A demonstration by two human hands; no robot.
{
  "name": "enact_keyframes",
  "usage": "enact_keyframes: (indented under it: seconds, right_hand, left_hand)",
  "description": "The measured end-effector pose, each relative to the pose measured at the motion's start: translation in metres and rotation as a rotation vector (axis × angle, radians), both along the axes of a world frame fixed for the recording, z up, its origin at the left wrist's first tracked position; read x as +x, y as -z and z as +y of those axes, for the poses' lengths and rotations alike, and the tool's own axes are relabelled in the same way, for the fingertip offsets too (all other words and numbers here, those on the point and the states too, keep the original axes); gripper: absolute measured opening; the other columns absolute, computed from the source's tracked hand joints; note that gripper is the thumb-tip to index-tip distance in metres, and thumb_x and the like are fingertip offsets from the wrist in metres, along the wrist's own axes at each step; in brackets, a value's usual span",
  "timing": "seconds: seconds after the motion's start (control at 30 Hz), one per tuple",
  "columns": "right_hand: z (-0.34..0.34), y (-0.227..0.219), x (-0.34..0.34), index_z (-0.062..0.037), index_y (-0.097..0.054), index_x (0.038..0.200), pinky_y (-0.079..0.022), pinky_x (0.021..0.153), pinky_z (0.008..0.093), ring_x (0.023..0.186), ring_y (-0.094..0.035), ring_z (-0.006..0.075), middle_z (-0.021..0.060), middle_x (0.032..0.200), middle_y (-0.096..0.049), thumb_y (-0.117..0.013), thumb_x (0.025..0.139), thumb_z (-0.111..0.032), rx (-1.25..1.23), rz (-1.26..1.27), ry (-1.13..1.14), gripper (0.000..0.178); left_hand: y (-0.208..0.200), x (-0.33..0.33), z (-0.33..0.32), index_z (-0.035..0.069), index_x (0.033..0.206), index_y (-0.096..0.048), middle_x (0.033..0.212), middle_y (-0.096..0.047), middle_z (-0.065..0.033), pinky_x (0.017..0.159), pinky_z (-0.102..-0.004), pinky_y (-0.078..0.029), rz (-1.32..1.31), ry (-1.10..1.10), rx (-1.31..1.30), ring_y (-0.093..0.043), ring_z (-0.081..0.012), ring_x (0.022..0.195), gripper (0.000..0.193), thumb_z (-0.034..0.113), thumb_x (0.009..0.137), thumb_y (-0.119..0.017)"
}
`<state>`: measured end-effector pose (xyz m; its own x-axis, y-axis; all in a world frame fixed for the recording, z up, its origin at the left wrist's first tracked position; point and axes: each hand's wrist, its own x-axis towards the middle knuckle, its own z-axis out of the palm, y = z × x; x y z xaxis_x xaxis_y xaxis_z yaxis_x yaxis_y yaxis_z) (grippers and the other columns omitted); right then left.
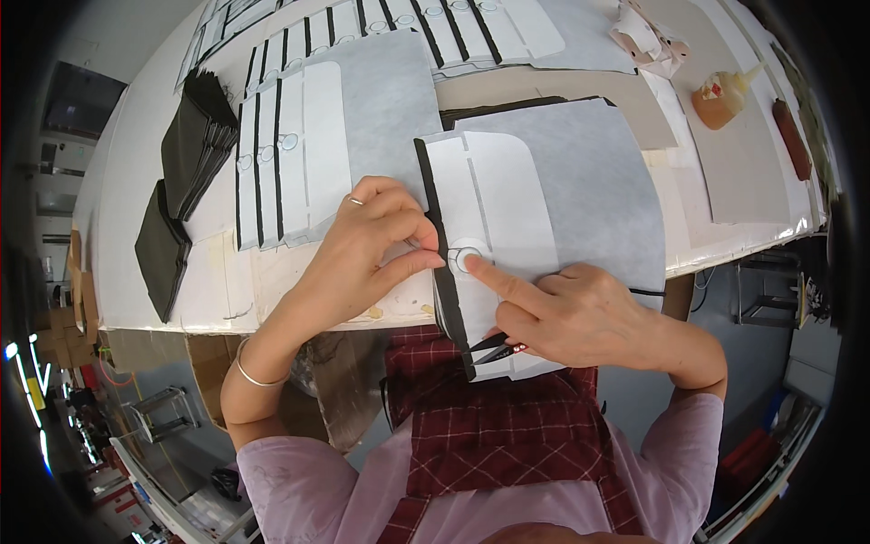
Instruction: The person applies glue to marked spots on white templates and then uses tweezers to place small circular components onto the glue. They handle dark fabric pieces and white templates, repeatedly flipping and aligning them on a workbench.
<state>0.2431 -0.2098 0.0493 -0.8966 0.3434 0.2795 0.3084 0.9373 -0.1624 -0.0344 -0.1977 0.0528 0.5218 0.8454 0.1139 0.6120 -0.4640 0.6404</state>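
In front of me lies a pale grey-white paper folder (589, 172) with a white flap and a black edge strip (444, 290). Its near end overhangs the table edge. On the flap sits a round white button (467, 260) with a thin dark string (453, 253) beside it. My left hand (385, 236) is closed in a pinch at the black strip, apparently on the string's end. My right hand (571, 313) presses its index fingertip on the button. Its other fingers curl round dark pointed tweezers (497, 352), tips toward the black strip.
Overlapping folders with buttons (390, 100) spread across the far left and back of the table. Stacks of folded black pieces (195, 136) lie at left. A bottle of amber liquid (718, 100), crumpled pale material (648, 41) and a brown bar (791, 139) are at right.
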Motion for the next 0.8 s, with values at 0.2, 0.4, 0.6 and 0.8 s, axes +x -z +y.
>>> enact_keyframes:
  seconds: [0.2, 0.4, 0.6, 0.8]
  right_hand:
    - [0.013, -0.022, 0.010, -0.0081, -0.059, 0.081, -0.046, 0.049, 0.0289, 0.055, -0.062, 0.0182, 0.0080, 0.109, -0.071, -0.074, 0.080, -0.025, -0.436, 0.123, 0.011, 0.022]
    - [0.054, -0.060, 0.001, -0.0059, -0.059, 0.086, -0.044, 0.054, 0.0395, 0.062, -0.062, 0.0323, 0.0087, 0.068, -0.062, -0.070, 0.091, -0.039, -0.466, 0.030, 0.174, 0.035]
    - [0.092, -0.047, -0.017, -0.0043, -0.062, 0.077, -0.042, 0.056, 0.0450, 0.060, -0.058, 0.0385, 0.0133, 0.059, -0.058, -0.067, 0.093, -0.040, -0.369, -0.210, 0.060, 0.039]
    - [0.108, -0.052, -0.040, -0.0014, -0.061, 0.069, -0.040, 0.055, 0.0456, 0.055, -0.051, 0.0388, 0.0153, 0.054, -0.052, -0.065, 0.093, -0.038, -0.450, -0.363, -0.003, 0.044]
  left_hand:
    - [0.001, -0.003, -0.001, 0.007, 0.091, -0.066, 0.092, -0.066, -0.0049, 0.092, -0.0403, -0.046, 0.033, -0.009, 0.045, -0.061, -0.0285, 0.103, 0.016, 0.010, 0.081, -0.078]
    - [0.000, 0.004, -0.008, 0.006, 0.090, -0.066, 0.089, -0.067, -0.0075, 0.086, -0.0385, -0.049, 0.063, -0.038, 0.277, -0.065, -0.0284, 0.097, 0.012, 0.006, 0.083, -0.075]
    - [0.006, 0.002, 0.000, 0.003, 0.093, -0.066, 0.091, -0.067, -0.0096, 0.080, -0.0378, -0.052, -0.124, -0.059, 0.139, -0.064, -0.0284, 0.097, 0.010, 0.005, 0.086, -0.073]
    - [0.010, 0.004, -0.001, 0.001, 0.091, -0.064, 0.087, -0.066, -0.0120, 0.078, -0.0403, -0.052, -0.185, -0.091, 0.133, -0.064, -0.0326, 0.095, 0.009, 0.006, 0.087, -0.071]
